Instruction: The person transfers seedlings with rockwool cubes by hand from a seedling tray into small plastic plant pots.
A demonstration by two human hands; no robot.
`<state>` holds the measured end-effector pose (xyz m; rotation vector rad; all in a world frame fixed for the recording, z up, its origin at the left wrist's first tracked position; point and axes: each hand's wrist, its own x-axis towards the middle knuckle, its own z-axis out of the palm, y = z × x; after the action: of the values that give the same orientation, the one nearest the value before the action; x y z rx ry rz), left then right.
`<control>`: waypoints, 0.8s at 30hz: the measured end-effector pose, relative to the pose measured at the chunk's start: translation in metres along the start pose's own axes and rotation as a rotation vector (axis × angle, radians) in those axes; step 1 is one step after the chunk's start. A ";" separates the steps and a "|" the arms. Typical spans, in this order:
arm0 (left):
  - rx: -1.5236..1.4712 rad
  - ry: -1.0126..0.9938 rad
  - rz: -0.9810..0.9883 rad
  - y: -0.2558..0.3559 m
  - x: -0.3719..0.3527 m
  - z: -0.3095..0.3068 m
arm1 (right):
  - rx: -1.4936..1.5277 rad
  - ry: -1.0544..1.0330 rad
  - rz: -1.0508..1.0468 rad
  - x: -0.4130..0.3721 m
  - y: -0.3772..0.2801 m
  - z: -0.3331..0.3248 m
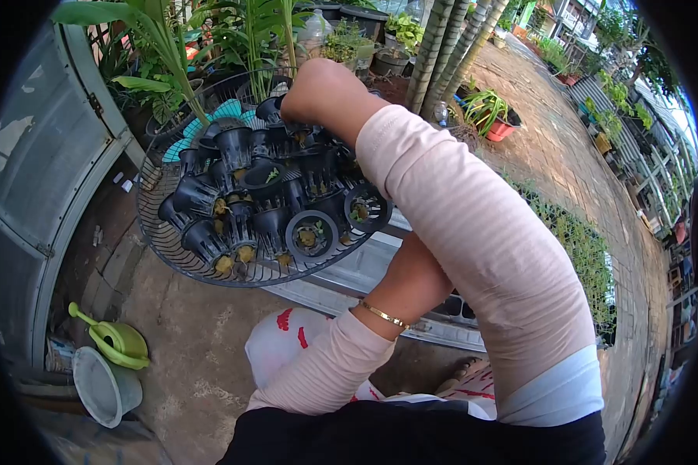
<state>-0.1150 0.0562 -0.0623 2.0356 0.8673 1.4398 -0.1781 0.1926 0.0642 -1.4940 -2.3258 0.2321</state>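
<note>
A round black wire basket (163, 252) holds several black slotted net pots (233, 147), many lying on their sides. Some contain small green seedlings and yellowish plugs, as in the pot (312, 235) at the front. My right hand (322, 89) reaches over the basket's far side, bent down at the pots; its fingers are hidden. Beneath my right forearm is my left hand (420, 275), near the basket's right front edge, with a gold bracelet (384, 315) at the wrist. The sleeve of my right arm covers its fingers.
A metal-framed panel (46, 155) stands left. Below it are a green watering can (120, 343) and a grey basin (108, 387). Potted plants (392, 58) and thin trunks (434, 58) rise behind the basket. Seedling trays (570, 260) and a red pot (502, 128) lie right.
</note>
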 end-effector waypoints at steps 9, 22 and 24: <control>0.046 -0.007 0.005 0.002 0.009 -0.005 | -0.095 -0.018 -0.093 -0.010 0.005 -0.008; 0.007 -0.093 -0.210 0.034 0.020 -0.004 | 0.208 0.168 -0.277 -0.184 0.113 -0.136; 0.003 -0.085 -0.218 0.040 0.020 -0.002 | 0.440 0.191 -0.115 -0.222 0.139 -0.139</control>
<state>-0.1033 0.0444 -0.0209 1.9221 1.0213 1.2255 0.0757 0.0434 0.0989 -1.1122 -2.0329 0.5094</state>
